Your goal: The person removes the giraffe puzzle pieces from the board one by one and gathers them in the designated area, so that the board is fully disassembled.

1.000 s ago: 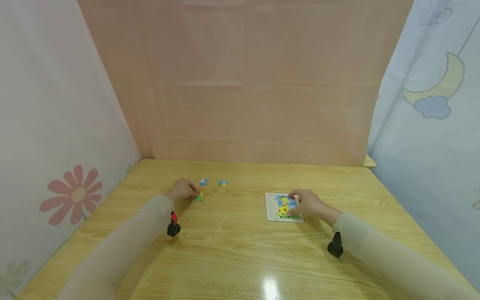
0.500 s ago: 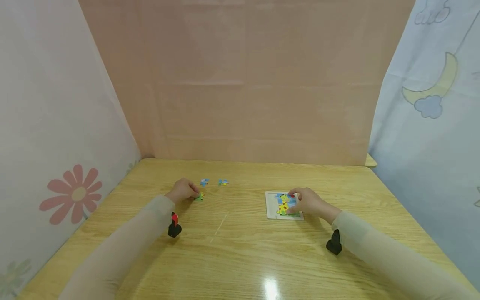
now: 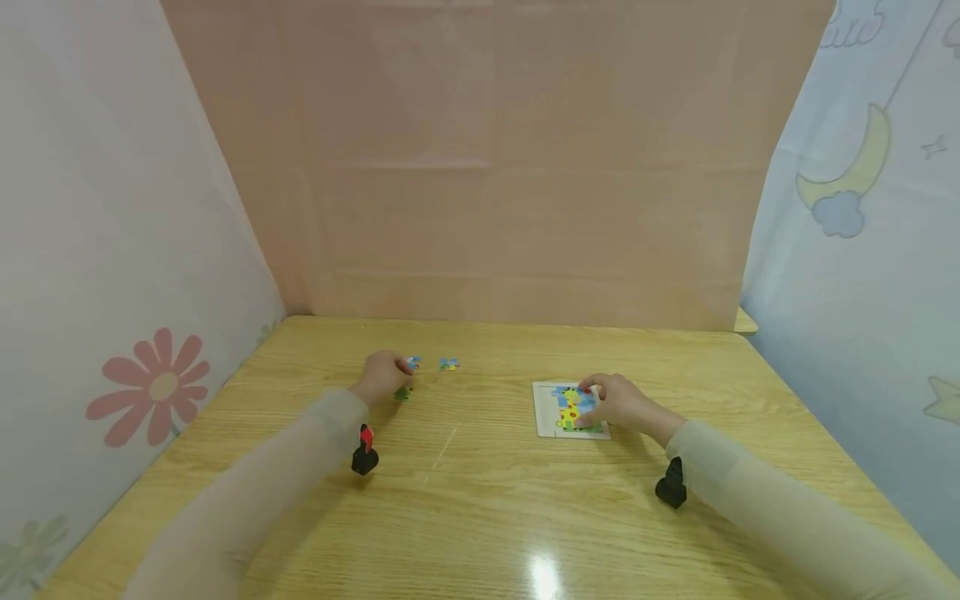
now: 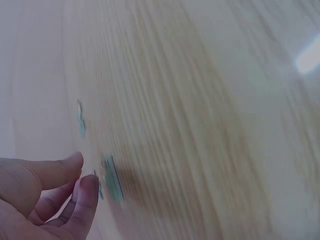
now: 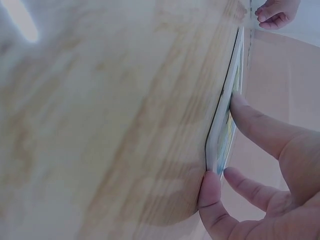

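My left hand (image 3: pixel 384 375) hovers over the left part of the table, thumb and fingers bent with nothing between them. Just below its fingertips lies a green and yellow jigsaw piece (image 4: pixel 114 177). A blue jigsaw piece (image 3: pixel 415 362) shows partly behind the fingers, and a multicoloured jigsaw piece (image 3: pixel 450 364) lies to its right. On the right, a white-framed giraffe puzzle board (image 3: pixel 545 412) lies on the table. My right hand (image 3: pixel 621 402) holds it at its right side, the thumb (image 5: pixel 242 107) on its face and another finger (image 5: pixel 210 187) against its edge. The hand hides part of the picture.
The wooden table (image 3: pixel 480 500) ends at a plain tan backdrop (image 3: pixel 487 208). Pale printed curtains (image 3: pixel 862 275) stand on both sides. A black device (image 3: pixel 365 457) hangs below the left cuff, and another black device (image 3: pixel 672 483) below the right one.
My left hand has lifted off the green and yellow piece and moved right and away, toward the blue piece. My right hand stays on the puzzle board. The head view has shifted slightly.
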A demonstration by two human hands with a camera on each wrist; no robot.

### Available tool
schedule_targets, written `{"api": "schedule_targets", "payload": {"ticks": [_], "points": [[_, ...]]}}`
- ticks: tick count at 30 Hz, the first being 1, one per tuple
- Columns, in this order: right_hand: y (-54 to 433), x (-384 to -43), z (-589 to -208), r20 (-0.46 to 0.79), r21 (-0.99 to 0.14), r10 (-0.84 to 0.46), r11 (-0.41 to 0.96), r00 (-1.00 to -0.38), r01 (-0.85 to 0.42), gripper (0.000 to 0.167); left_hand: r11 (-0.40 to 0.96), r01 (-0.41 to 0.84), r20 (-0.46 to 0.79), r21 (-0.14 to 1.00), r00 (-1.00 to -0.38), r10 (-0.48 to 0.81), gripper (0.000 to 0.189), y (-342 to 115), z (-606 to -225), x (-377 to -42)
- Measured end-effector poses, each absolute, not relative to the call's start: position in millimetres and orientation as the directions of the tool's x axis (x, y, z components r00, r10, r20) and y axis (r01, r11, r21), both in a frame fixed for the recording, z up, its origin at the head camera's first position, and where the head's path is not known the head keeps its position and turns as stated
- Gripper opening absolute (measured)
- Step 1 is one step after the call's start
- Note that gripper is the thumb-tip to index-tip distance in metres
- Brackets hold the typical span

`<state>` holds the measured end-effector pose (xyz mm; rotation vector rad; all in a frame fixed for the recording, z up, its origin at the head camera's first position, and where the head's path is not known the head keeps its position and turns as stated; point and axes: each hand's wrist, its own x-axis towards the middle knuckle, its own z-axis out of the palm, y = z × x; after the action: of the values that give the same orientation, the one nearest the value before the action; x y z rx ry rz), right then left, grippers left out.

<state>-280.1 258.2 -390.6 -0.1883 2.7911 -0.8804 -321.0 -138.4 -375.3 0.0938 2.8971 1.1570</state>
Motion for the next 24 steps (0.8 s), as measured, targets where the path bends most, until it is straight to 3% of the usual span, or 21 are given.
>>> {"api": "schedule_targets", "payload": {"ticks": [14, 24], "points": [[262.5, -277.4, -383.0, -0.195, -0.613, -0.175, 0.790, -0.965, -0.019, 0.074, 0.618, 0.215, -0.028, 0.756, -0.933, 0.358, 0.007, -70.5, -377.2, -306.5], [256.1, -280.8, -385.0, -0.141, -0.688, -0.127, 0.726, -0.982, 0.005, 0.054, 0.590, 0.268, -0.041, 0.761, -0.889, 0.456, 0.006, -29.9, -381.1, -298.9]]}}
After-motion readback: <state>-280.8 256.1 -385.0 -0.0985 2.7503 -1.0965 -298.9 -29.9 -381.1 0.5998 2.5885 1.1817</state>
